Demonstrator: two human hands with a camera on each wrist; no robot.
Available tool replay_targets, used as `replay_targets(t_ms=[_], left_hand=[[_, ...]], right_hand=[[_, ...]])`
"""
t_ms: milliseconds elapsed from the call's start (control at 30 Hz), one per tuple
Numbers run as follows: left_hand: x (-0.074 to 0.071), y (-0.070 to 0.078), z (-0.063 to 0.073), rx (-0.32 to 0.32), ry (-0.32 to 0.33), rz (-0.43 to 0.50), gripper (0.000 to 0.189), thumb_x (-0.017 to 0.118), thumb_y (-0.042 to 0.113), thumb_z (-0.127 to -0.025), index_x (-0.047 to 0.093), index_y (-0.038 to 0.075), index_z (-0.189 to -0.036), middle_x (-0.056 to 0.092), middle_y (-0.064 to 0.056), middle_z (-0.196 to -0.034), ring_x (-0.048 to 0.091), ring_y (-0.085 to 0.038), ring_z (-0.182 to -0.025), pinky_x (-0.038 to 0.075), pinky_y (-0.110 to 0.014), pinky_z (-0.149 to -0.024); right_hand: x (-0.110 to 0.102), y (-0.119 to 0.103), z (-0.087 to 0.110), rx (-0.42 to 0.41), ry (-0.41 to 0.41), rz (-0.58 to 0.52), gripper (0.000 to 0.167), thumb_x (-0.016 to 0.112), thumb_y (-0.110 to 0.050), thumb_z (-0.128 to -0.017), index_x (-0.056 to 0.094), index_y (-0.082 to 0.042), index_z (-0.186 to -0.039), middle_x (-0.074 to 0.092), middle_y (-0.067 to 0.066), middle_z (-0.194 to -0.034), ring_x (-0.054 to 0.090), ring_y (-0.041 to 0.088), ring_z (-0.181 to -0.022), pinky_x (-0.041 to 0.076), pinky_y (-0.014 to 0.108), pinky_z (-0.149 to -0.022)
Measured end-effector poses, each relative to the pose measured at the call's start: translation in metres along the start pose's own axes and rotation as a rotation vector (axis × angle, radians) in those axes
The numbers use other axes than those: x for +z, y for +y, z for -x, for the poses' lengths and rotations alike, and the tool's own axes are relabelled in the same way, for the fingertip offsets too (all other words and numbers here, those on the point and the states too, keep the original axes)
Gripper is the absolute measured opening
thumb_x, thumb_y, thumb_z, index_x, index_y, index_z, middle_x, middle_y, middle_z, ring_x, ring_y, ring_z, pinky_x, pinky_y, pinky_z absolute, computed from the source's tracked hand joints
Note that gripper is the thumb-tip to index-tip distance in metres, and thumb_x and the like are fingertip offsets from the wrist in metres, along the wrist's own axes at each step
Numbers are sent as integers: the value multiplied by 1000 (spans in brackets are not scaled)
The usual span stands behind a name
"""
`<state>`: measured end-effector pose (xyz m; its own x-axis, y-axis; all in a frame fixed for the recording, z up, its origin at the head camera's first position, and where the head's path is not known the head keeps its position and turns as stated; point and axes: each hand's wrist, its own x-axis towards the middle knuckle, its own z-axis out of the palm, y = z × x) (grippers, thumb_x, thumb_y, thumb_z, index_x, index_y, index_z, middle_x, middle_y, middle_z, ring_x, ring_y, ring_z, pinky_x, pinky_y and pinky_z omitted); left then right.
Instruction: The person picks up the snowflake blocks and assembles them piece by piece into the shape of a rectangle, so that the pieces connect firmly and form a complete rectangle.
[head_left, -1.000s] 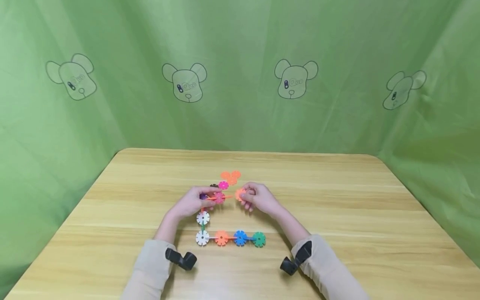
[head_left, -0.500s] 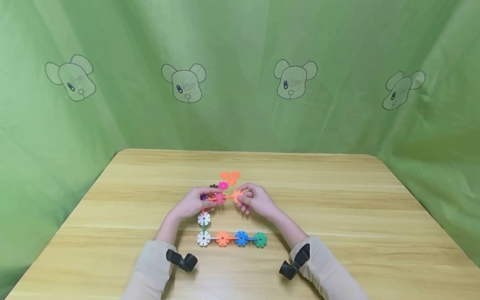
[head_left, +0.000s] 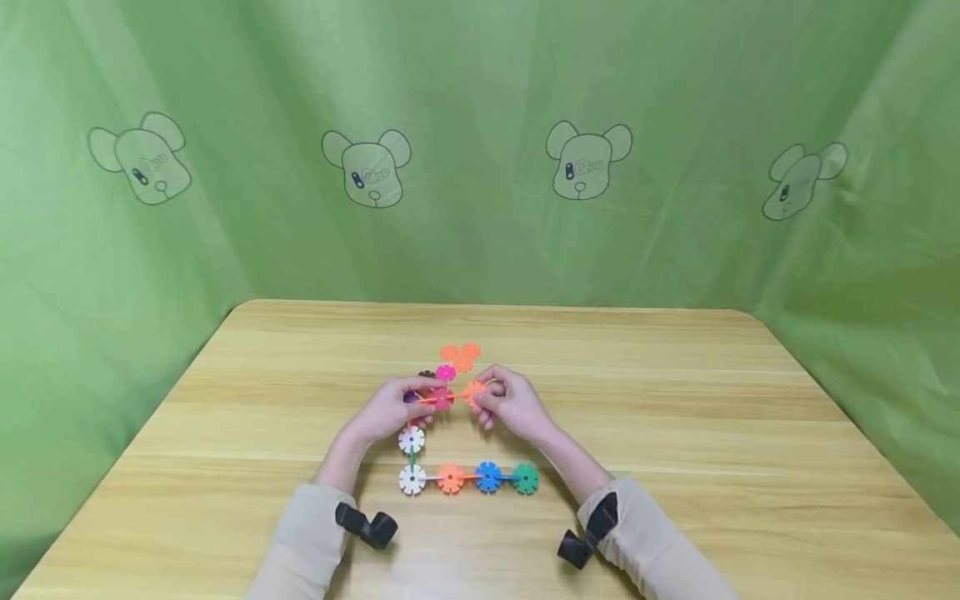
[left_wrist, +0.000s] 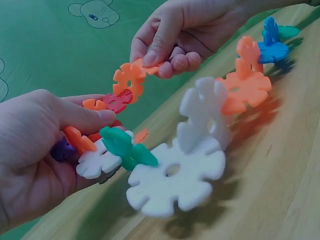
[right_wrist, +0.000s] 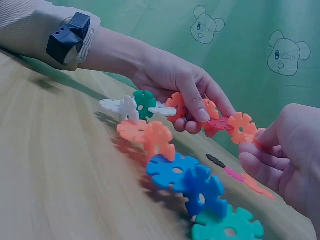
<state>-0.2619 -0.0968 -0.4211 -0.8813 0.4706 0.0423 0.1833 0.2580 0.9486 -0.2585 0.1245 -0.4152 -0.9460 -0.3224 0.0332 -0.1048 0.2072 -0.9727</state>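
A chain of notched plastic snowflake discs bends from the table up into my hands. My left hand (head_left: 386,408) pinches it at a red disc (head_left: 443,398), thumb on top, with a purple disc (left_wrist: 62,150) partly hidden by that hand. Beyond the red disc, an orange disc (left_wrist: 119,80) stands crosswise. My right hand (head_left: 517,404) pinches another orange disc (head_left: 474,393) between thumb and fingers, its edge meeting the crosswise one. The chain's lower part has white (head_left: 412,479), orange (head_left: 451,478), blue (head_left: 488,477) and green (head_left: 526,478) discs in a row, nearer me.
Beyond the hands, loose orange discs (head_left: 462,364), a pink disc (head_left: 446,372) and a dark disc (head_left: 427,375) lie flat on the wooden table (head_left: 675,400). A green curtain (head_left: 480,233) hangs around the table's back and sides.
My right hand has moved slightly left, bringing its orange disc from apart to meeting the chain's end. The chain has shifted slightly right in view; the left hand keeps its grip.
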Motion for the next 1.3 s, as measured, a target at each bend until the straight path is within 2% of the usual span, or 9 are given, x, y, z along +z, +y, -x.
replay_targets(t_ms=[167,367,633,833,1000,1200,1300], left_hand=[[-1,1,2,16,-8,-16,43,59,-2,-84,53,-2,-127,59,-14,-96,63,-28,-77,54,-34,-71],[-1,2,1,23,-5,-128,45,66,8,-82,56,4,-126,62,-9,-92,59,-22,-75,51,-34,-68],[2,8,2,21,-13,-132,47,68,6,-80,55,2,-126,60,-15,-112,59,-20,-84,51,-31,-74],[4,8,1,-11,-33,-184,52,72,8,-76,57,6,-126,62,-6,-99,53,-18,-73,47,-30,-66],[5,8,2,-17,-43,-167,49,72,5,-76,58,4,-123,59,-6,-85,48,-17,-66,44,-30,-62],[3,8,2,2,-46,-173,48,71,4,-76,59,4,-123,62,-7,-93,48,-16,-64,46,-30,-66],[2,8,2,-4,-53,-171,48,70,5,-76,59,5,-123,63,-7,-91,50,-17,-64,47,-30,-66]], right_hand=[[0,0,-1,-3,-2,20,24,58,3,-87,52,6,-110,63,23,-78,60,17,-58,54,32,-57],[0,2,-2,6,-13,38,30,58,2,-87,52,6,-116,64,21,-77,60,17,-58,55,33,-57],[3,0,-2,30,-18,33,28,58,2,-88,50,7,-114,63,23,-78,60,18,-57,55,34,-57],[3,2,-3,57,-16,-6,25,57,2,-88,48,6,-110,63,24,-78,60,18,-55,54,34,-56],[2,1,-2,51,-49,-18,24,58,1,-87,48,6,-109,63,25,-79,59,17,-54,55,35,-56],[-1,2,-2,49,-82,-1,24,57,-2,-88,49,6,-110,64,21,-80,60,19,-58,54,32,-56],[-6,2,-3,43,-109,34,28,59,-9,-89,51,5,-112,64,20,-82,62,23,-64,55,35,-59]])
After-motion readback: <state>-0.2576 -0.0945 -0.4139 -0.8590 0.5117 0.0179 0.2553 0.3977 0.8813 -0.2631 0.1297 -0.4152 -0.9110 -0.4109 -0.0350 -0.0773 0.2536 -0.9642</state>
